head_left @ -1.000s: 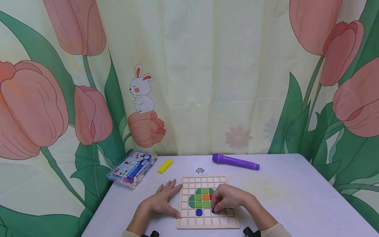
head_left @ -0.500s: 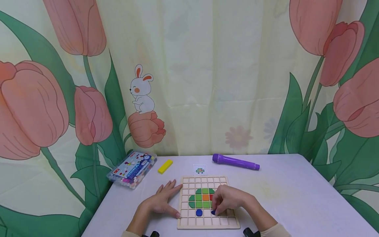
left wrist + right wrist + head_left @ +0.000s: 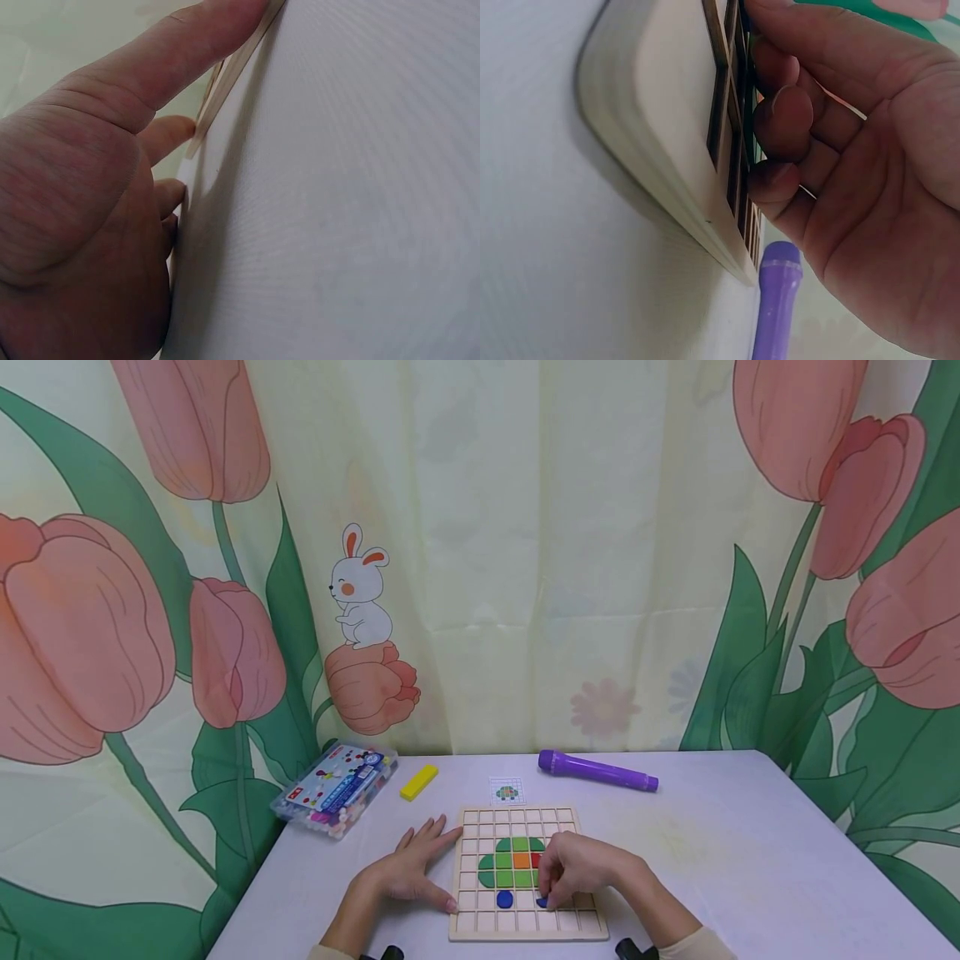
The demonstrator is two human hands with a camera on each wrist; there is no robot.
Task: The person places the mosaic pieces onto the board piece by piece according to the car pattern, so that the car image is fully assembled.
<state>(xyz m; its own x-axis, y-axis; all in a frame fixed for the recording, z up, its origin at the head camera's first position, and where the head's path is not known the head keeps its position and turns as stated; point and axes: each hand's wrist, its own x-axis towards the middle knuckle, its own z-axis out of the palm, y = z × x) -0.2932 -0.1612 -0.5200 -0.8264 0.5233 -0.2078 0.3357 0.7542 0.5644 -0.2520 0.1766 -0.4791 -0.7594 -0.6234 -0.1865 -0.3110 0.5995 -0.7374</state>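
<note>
A wooden grid board (image 3: 528,936) lies on the table with green, orange and red pieces set in a cluster on it. My left hand (image 3: 411,865) rests at the board's left side, fingers spread, with thumb and index fingertip against its edge. Over the right part of the board, my right hand (image 3: 582,870) pinches a small blue piece (image 3: 541,902), mostly hidden by the thumb and fingers, low over a square below the green row. To its left, a blue round piece (image 3: 505,899) sits in the same row. In the right wrist view the fingers curl close above the grid.
Behind the board lies a small picture card (image 3: 507,791) with a similar coloured pattern on a grid. A purple microphone-shaped object (image 3: 597,770) lies at the back right. A yellow block (image 3: 418,782) and a clear plastic box (image 3: 335,787) with a printed lid are at the back left.
My right hand has shifted slightly toward the near side of the board, and the blue piece has moved with it. The left hand stays where it was.
</note>
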